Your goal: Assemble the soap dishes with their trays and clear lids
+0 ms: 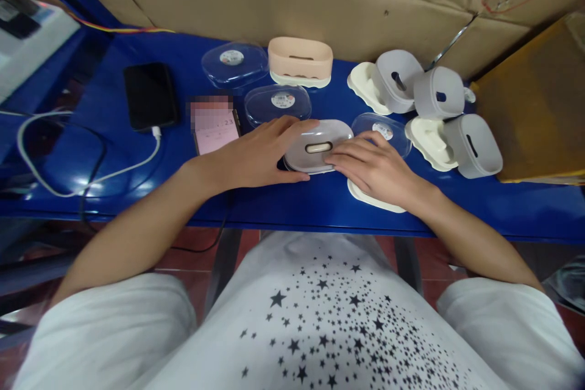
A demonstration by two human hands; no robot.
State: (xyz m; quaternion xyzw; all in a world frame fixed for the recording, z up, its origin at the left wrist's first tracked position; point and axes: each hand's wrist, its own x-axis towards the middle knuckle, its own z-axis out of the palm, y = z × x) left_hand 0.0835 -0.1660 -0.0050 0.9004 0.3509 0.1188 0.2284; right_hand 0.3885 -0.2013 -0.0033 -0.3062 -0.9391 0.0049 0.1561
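Note:
A grey oval plastic box with a slot in its bottom sits on the table before me, a cream part showing through the slot. My left hand wraps round its left side, fingers at the far rim and thumb at the near edge. From the right, the bent fingers of my right hand rest at the box's right rim, fingertips just inside. Under that hand lies a cream plate, partly hidden. A clear lid with a round sticker lies just behind the right hand.
Grey boxes and wavy cream bases stand at right beside a cardboard carton. Behind are a peach box and clear lids. Left lie a lit phone and a black device with a white cable.

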